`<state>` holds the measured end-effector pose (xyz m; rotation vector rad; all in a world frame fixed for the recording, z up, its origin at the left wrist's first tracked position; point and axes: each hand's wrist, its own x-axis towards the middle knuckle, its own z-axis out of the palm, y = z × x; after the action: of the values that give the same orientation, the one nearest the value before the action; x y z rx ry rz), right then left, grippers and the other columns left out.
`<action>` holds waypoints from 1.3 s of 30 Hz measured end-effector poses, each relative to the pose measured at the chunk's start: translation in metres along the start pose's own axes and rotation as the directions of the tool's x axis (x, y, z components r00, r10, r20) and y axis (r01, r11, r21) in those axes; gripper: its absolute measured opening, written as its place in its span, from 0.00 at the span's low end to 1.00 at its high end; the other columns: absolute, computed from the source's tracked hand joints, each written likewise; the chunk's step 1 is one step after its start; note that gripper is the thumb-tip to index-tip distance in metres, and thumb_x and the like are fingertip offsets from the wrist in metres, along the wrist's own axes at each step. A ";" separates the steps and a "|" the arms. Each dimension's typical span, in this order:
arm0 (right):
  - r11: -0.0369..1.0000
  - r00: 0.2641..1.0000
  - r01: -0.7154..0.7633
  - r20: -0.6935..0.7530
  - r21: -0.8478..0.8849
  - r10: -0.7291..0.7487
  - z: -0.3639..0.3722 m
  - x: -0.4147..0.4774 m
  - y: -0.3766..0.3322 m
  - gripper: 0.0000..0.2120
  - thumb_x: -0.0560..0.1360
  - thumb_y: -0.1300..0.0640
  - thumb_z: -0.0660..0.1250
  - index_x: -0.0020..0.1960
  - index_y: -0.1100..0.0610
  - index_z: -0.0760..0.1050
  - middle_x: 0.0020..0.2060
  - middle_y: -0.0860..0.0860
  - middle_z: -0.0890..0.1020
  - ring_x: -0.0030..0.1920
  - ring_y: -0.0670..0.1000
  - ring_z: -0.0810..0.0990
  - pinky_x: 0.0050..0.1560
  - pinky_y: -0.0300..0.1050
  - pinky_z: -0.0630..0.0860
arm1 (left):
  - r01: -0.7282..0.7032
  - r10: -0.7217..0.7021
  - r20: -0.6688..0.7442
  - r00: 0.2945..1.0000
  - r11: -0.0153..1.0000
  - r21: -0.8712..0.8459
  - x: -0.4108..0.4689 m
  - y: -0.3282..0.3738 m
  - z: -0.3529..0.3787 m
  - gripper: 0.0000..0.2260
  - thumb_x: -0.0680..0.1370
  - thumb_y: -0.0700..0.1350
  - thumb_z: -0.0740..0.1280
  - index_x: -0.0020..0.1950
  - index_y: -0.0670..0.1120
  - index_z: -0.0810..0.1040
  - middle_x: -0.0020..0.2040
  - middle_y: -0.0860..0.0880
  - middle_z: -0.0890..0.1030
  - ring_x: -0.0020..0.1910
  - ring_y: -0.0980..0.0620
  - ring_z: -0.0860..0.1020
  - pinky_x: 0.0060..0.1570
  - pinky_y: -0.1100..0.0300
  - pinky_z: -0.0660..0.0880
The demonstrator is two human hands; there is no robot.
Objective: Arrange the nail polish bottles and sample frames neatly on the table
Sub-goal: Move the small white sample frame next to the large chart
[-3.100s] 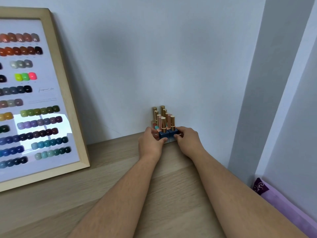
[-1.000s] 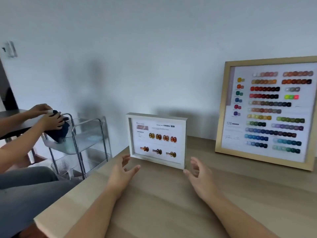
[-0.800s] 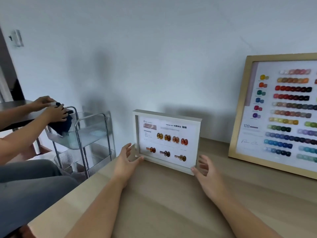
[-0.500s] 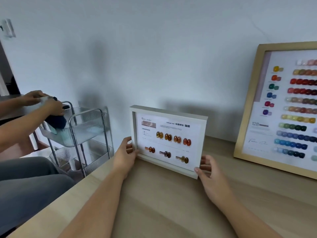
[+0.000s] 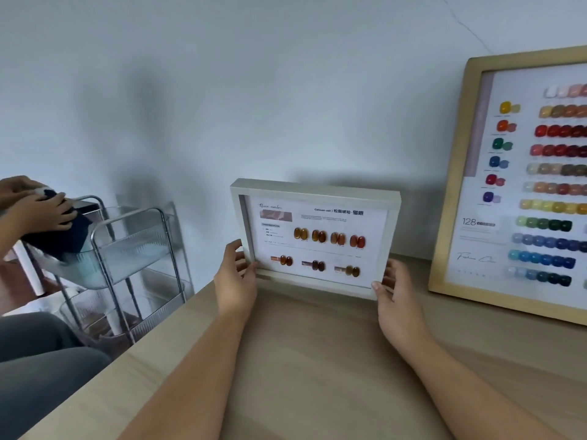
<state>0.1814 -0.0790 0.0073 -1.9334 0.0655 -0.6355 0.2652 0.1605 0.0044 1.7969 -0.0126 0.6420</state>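
Observation:
A small white sample frame [image 5: 317,192] with amber nail swatches stands upright near the left end of the wooden table [image 5: 311,360], by the wall. My left hand [image 5: 236,276] grips its lower left edge. My right hand [image 5: 395,298] grips its lower right corner. A large wooden sample frame [image 5: 451,185] with rows of coloured swatches leans against the wall to the right. No nail polish bottles are in view.
Left of the table stands a metal cart with clear trays [image 5: 127,246]. Another person sits there, their hands [image 5: 38,211] on a dark blue cloth [image 5: 60,236] over the cart's top tray. The white wall runs behind both frames.
My view swung from the bottles at the right corner to the table's left end. Both hands moved forward, open, and closed on the small white frame's lower corners.

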 end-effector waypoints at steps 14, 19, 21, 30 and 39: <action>1.000 0.993 -0.014 -0.115 -0.010 0.013 0.024 0.106 0.035 0.16 0.77 0.65 0.59 0.63 0.53 0.65 0.53 0.47 0.74 0.52 0.46 0.72 0.52 0.39 0.66 | 0.006 -0.006 0.001 1.000 0.999 -0.033 0.088 -0.012 0.091 0.19 0.76 0.36 0.63 0.63 0.52 0.68 0.49 0.53 0.76 0.44 0.53 0.76 0.38 0.67 0.67; 0.999 0.995 -0.032 -0.095 -0.041 0.028 0.032 0.125 0.042 0.15 0.77 0.64 0.59 0.63 0.55 0.65 0.54 0.48 0.74 0.52 0.47 0.72 0.51 0.41 0.67 | 0.028 -0.028 0.029 0.999 1.000 0.009 0.109 -0.022 0.102 0.18 0.76 0.36 0.62 0.62 0.53 0.69 0.49 0.53 0.76 0.44 0.52 0.77 0.34 0.67 0.67; 0.997 0.997 -0.044 -0.073 -0.059 0.039 0.034 0.129 0.043 0.15 0.78 0.64 0.59 0.63 0.55 0.65 0.55 0.50 0.74 0.52 0.48 0.72 0.51 0.41 0.68 | 0.019 -0.020 0.041 0.999 0.999 0.028 0.113 -0.026 0.104 0.18 0.76 0.36 0.61 0.62 0.53 0.69 0.49 0.52 0.76 0.43 0.52 0.77 0.32 0.68 0.67; 0.990 0.997 -0.076 -0.029 -0.118 0.073 0.037 0.132 0.047 0.15 0.77 0.62 0.60 0.63 0.57 0.67 0.57 0.55 0.76 0.53 0.51 0.73 0.52 0.42 0.67 | 0.013 -0.023 0.092 0.995 0.994 0.108 0.123 -0.034 0.104 0.16 0.75 0.35 0.60 0.57 0.52 0.72 0.46 0.50 0.78 0.43 0.49 0.76 0.34 0.60 0.69; 0.991 0.996 -0.084 -0.021 -0.105 0.082 0.035 0.130 0.046 0.17 0.77 0.61 0.62 0.65 0.57 0.67 0.59 0.53 0.76 0.54 0.50 0.74 0.52 0.41 0.67 | 0.031 -0.047 0.150 0.988 0.993 0.111 0.122 -0.036 0.102 0.19 0.75 0.36 0.61 0.63 0.53 0.69 0.50 0.50 0.77 0.47 0.50 0.75 0.42 0.59 0.71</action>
<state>0.3198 -0.1122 0.0084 -2.0167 0.1927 -0.6038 0.4233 0.1196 0.0064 1.9435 -0.0465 0.4843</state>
